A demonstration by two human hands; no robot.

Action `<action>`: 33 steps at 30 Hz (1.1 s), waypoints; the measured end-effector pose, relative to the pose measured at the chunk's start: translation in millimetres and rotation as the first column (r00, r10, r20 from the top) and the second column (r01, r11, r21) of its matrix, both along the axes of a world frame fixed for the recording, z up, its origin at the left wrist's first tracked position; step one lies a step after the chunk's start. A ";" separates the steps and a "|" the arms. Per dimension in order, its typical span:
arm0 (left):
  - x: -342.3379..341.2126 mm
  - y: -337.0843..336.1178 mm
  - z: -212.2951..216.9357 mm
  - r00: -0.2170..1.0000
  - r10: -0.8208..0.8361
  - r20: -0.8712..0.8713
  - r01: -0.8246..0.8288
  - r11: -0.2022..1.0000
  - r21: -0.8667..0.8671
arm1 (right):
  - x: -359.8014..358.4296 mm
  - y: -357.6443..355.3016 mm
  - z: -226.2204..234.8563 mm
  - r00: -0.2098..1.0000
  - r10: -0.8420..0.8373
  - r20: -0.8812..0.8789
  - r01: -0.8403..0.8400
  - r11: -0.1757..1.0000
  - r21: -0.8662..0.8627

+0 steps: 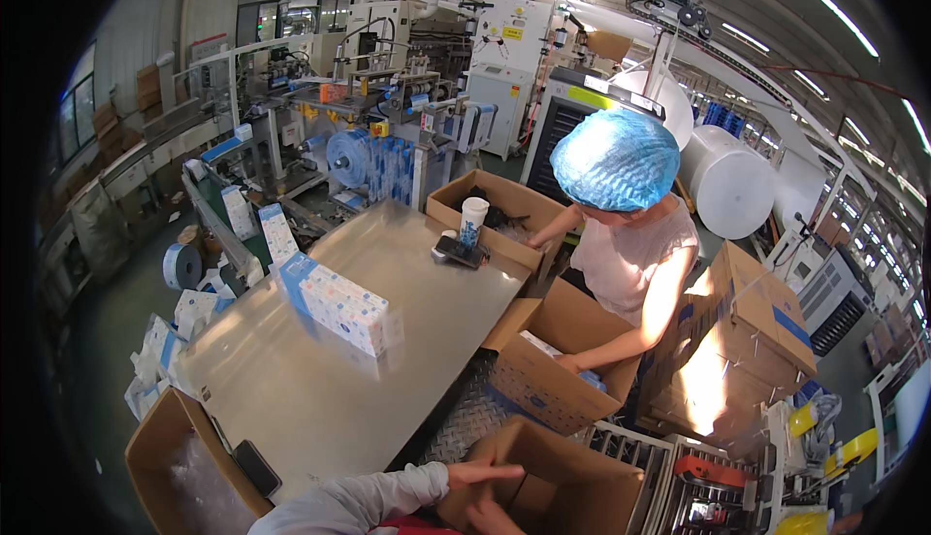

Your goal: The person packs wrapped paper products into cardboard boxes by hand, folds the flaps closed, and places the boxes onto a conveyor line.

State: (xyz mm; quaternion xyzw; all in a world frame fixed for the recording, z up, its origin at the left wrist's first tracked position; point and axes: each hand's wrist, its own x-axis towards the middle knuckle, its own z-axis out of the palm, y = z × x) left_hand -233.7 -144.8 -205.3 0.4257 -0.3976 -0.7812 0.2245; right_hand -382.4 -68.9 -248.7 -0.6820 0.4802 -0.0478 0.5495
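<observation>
right of the table (291, 419), the person seems to be readying an open cardboard box (582, 482); the next move likely calls for keeping its flaps clear. the left hand (473, 474) reaches over the box, flat and grasping nothing; the right hand's (493, 516) grip cannot be told. a tissue pack (339, 307) sits on the table, well apart from both.

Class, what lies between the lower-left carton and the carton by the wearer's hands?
In the head view: a black phone, bare metal tabletop, patterned metal plate and the wearer's grey left sleeve.
</observation>
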 end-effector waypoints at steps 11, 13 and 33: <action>-0.1 9.2 -19.3 0.643 0.331 0.690 0.093 0.861 -0.499 | -266.4 33.3 56.7 0.677 -0.377 -0.632 -0.216 0.719 -0.660; -4.9 -11.3 -45.7 0.744 0.142 0.653 0.285 0.817 -0.501 | -330.9 56.4 -30.6 0.502 -0.523 -0.689 0.228 0.848 -0.478; 51.9 13.0 -58.5 0.243 0.190 0.951 0.417 0.865 -0.279 | -159.5 20.0 -99.7 0.685 -0.722 -0.094 0.580 0.619 -0.530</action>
